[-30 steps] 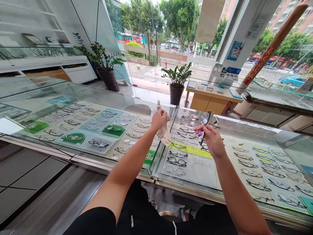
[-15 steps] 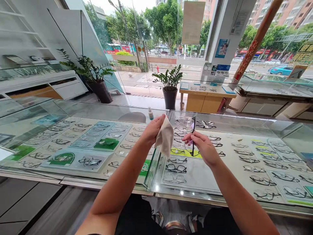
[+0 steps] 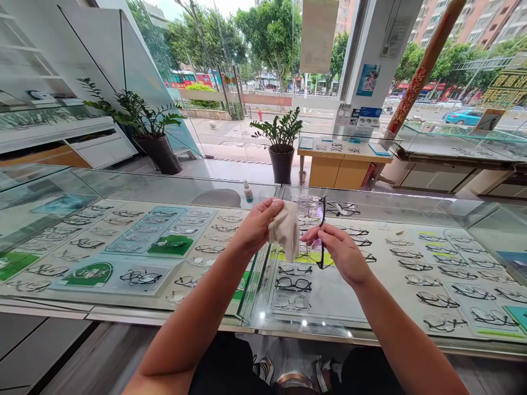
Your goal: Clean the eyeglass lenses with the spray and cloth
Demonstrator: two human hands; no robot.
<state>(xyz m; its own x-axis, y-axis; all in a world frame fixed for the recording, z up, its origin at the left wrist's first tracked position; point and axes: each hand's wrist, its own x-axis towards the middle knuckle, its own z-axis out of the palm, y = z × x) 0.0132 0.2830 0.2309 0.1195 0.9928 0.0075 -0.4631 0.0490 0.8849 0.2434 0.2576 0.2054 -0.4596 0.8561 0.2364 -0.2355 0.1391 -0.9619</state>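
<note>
My left hand [image 3: 258, 224] pinches a pale beige cleaning cloth [image 3: 285, 229], which hangs down from the thumb and fingers over the glass counter. Just to its right, my right hand [image 3: 335, 246] grips a pair of dark-framed eyeglasses [image 3: 323, 211] by the middle. The glasses are upright and seen edge-on, with a faint purple sheen on a lens. A small gap separates the cloth from the glasses. Beyond my left hand, a small white spray bottle [image 3: 247, 192] stands on the counter top.
Under the glass of the display counter [image 3: 263, 323] lie rows of eyeglasses [image 3: 293, 283], some on green or blue mats. Behind the counter are a grey chair back [image 3: 216, 197], potted plants [image 3: 282, 164] and a wooden display table [image 3: 343, 170] near the window.
My left hand has moved slightly right with the cloth, bringing it closer to the glasses. The right hand still holds the glasses. The whole view has shifted a little.
</note>
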